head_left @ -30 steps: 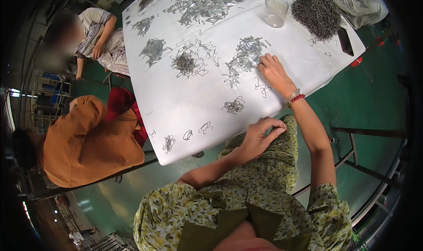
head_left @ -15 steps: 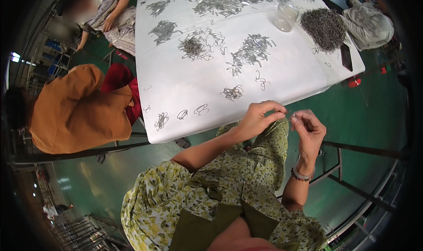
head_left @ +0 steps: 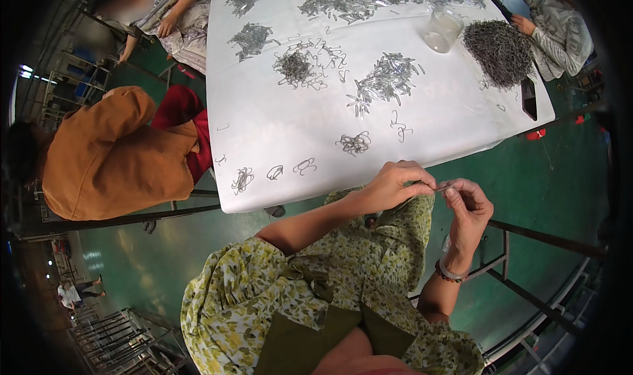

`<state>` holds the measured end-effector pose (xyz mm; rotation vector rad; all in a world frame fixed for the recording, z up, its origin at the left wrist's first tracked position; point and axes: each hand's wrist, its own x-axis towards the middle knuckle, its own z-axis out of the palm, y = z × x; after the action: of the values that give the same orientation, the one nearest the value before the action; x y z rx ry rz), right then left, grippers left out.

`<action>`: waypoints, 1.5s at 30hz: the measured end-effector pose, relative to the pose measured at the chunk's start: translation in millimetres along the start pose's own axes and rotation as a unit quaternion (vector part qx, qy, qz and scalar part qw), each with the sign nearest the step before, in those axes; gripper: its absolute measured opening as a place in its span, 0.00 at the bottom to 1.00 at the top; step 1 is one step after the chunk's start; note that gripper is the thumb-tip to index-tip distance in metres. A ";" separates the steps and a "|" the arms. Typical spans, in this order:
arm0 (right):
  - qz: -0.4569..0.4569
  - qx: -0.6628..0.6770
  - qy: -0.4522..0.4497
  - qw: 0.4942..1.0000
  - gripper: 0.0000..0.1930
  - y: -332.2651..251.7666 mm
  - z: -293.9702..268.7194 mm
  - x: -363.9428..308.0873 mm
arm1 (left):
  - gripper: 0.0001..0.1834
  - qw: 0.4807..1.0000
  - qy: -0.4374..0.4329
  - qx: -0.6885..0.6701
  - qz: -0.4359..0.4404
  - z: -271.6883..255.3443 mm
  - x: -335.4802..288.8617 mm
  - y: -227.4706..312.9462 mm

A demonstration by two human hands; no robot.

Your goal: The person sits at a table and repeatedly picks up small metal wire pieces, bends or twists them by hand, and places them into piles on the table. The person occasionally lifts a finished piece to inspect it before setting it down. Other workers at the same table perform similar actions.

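Observation:
My left hand (head_left: pixel 399 182) and my right hand (head_left: pixel 469 207) meet in front of the table's near edge, above my lap. Both are closed in a pinch, fingertips nearly touching. A sliver of something thin and small shows between them, too small to name. Closest on the white-covered table (head_left: pixel 290 124) lies a small heap of bent wire hooks (head_left: pixel 355 143), with a few loose wire hooks (head_left: pixel 400 128) beside it. Further back spreads a pile of short clear strips (head_left: pixel 386 84), and left of that a cluster of hooks (head_left: pixel 297 68).
Small hook groups (head_left: pixel 243 180) lie along the near left edge. At the right stand a big dark pile of wire pieces (head_left: pixel 499 55), a clear plastic cup (head_left: pixel 443 31) and a dark phone (head_left: pixel 529 99). A person in a brown top (head_left: pixel 119 157) sits left; others sit further off.
My fingertips have come together from a small gap, my right hand's fingers closing toward the left's. The view has shifted slightly. At the far right, another person's hands have come into clearer sight.

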<state>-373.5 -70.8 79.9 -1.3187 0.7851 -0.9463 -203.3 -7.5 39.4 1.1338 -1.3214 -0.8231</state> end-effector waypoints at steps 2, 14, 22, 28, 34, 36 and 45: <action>-0.031 -0.021 0.000 0.999 0.07 -1.3 0.3 -0.7 | 0.10 0.998 0.048 0.023 0.017 -8.1 3.1 -3.9; -0.052 -0.056 0.046 0.996 0.08 -7.3 8.4 -5.8 | 0.08 0.756 0.115 0.625 -0.157 -182.9 88.7 -115.4; -0.002 -0.122 0.106 0.987 0.06 4.5 8.0 -9.6 | 0.09 0.869 0.156 0.465 -0.071 -155.0 78.6 -84.0; -0.022 -0.048 0.096 0.994 0.11 25.6 13.8 0.6 | 0.06 0.986 0.028 -0.030 -0.164 -58.8 34.6 8.1; -0.018 -0.058 0.127 0.990 0.11 26.6 26.6 -2.0 | 0.06 0.997 0.014 -0.027 -0.070 -7.8 19.9 13.2; -0.033 -0.053 0.135 0.989 0.11 30.1 27.9 -2.1 | 0.05 0.999 0.040 0.022 -0.025 -5.5 20.3 12.7; -0.006 -0.204 0.169 0.964 0.09 -1.3 55.3 -5.4 | 0.05 0.986 0.159 -0.055 -0.013 8.5 10.1 16.7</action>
<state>-326.3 -42.1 87.0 -1.5330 1.2884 -1.0713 -212.8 -13.6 57.4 1.1426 -0.9869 -0.6909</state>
